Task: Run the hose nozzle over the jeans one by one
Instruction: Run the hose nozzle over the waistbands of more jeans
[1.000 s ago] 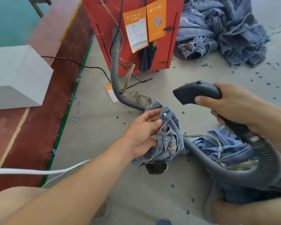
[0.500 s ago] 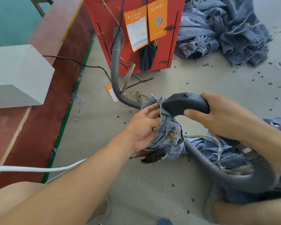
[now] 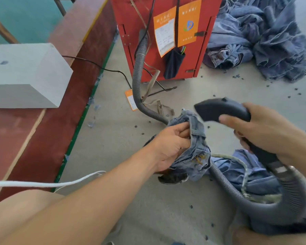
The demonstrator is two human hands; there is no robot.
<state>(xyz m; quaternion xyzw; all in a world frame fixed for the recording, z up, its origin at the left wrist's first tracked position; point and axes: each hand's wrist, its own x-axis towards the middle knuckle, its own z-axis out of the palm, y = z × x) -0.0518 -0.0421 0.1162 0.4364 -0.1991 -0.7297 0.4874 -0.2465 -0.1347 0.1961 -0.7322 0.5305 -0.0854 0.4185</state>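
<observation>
Denim jeans (image 3: 195,154) bunched in left hand (image 3: 170,147), right hand (image 3: 261,131) gripping nozzle (image 3: 219,109)

Operator body: two bare arms, two bare hands, bare legs.

The left hand (image 3: 170,147) and right hand (image 3: 265,131) carry no gloves, rings, watch or wristband. Both forearms are uncovered along their full visible length; no sleeve edge enters the view. A bare thigh and knee occupy the lower left corner, with no trouser or shorts hem visible on it. A second bare limb section shows at the lower right edge. A blurred pale edge, possibly footwear, shows under the left arm and cannot be identified.
</observation>
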